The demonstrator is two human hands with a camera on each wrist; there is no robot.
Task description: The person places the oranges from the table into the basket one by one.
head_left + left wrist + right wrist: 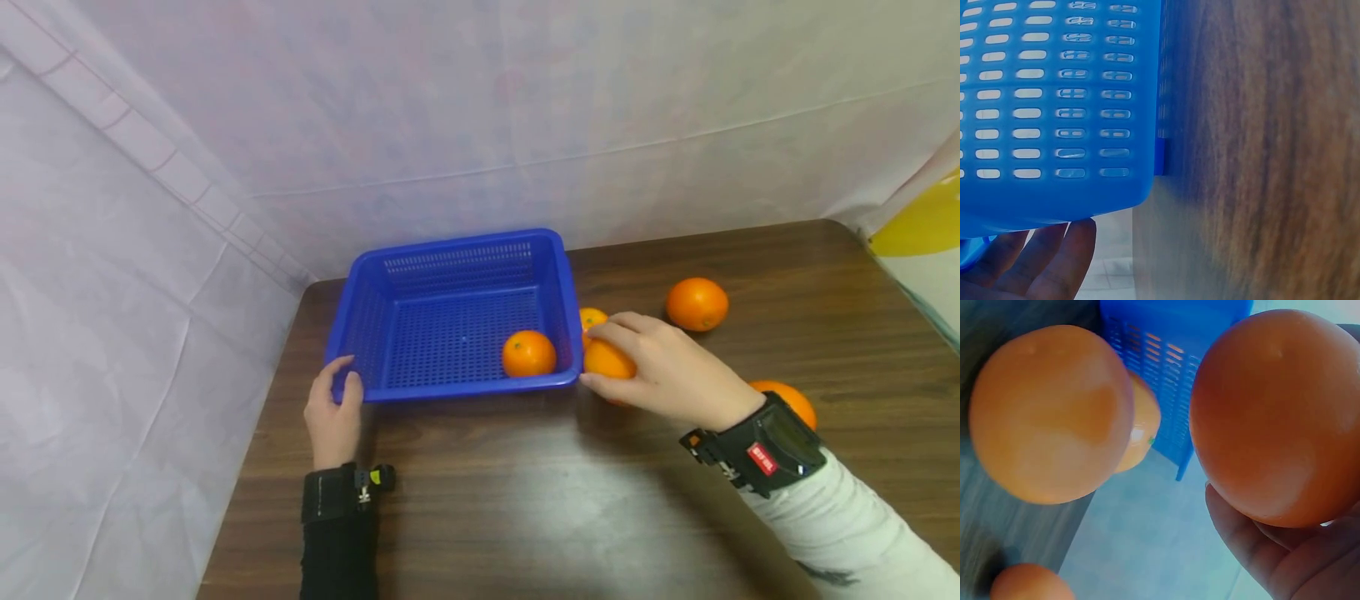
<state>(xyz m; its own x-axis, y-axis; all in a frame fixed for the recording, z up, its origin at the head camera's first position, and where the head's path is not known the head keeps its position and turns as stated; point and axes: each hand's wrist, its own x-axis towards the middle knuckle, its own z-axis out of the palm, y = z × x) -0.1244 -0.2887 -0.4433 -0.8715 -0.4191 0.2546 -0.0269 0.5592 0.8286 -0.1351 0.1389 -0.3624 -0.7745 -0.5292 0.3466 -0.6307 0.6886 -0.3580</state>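
A blue plastic basket (465,312) with slotted walls sits on the table, and one orange (529,354) lies inside at its front right. My left hand (336,417) grips the basket's front left corner, with fingers at the rim; the left wrist view shows those fingertips (1079,250) against the blue wall (1054,131). Just outside the basket's right side, my right hand (652,367) holds an orange (1279,419) between thumb and fingers. Beside the held fruit, in the right wrist view, is another orange (1050,415), partly covering a further orange (1142,425) close to the basket.
Toward the back right of the brown table (480,500) lies an orange (697,304). One more orange (791,402) is partly hidden behind my right wrist. White sheeting (450,100) hangs along the back and left edges. Something yellow (922,218) shows at the far right.
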